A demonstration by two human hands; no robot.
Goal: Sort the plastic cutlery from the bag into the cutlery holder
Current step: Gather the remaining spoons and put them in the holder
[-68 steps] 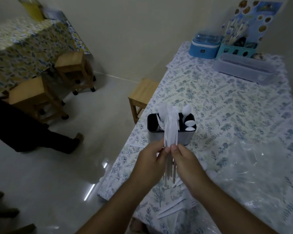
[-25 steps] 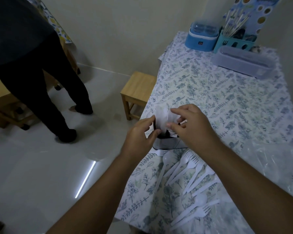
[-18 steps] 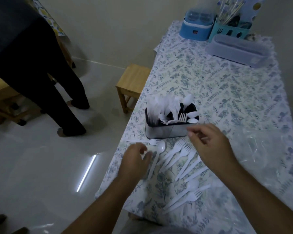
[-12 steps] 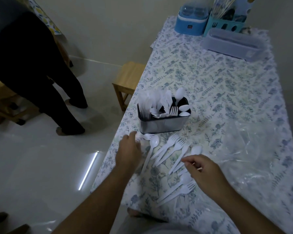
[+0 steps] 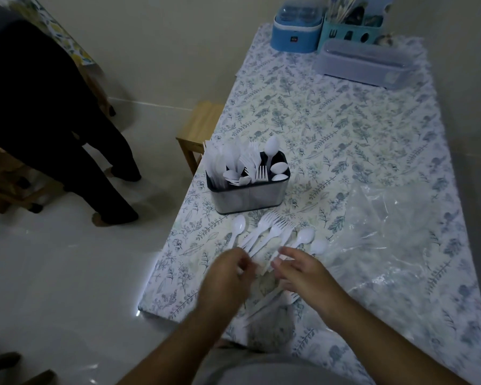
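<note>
The dark cutlery holder (image 5: 247, 197) stands near the table's left edge, packed with white knives, forks and spoons. In front of it several loose white forks (image 5: 274, 229) and spoons (image 5: 304, 236) lie fanned on the cloth, heads toward the holder. My left hand (image 5: 227, 279) hovers over their handle ends with fingers curled together; blur hides whether it pinches one. My right hand (image 5: 300, 270) lies beside it over the handles, fingers relaxed and touching them. The clear plastic bag (image 5: 400, 232) lies flat to the right.
A blue box (image 5: 296, 31), a teal caddy (image 5: 350, 34) and a clear lidded container (image 5: 364, 65) stand at the table's far end. A wooden stool (image 5: 200, 129) is left of the table. A person in dark trousers (image 5: 67, 134) stands on the floor at left.
Both hands left the holder after putting cutlery in it and dropped to the loose pieces. In the last half second they drew together over the handle ends.
</note>
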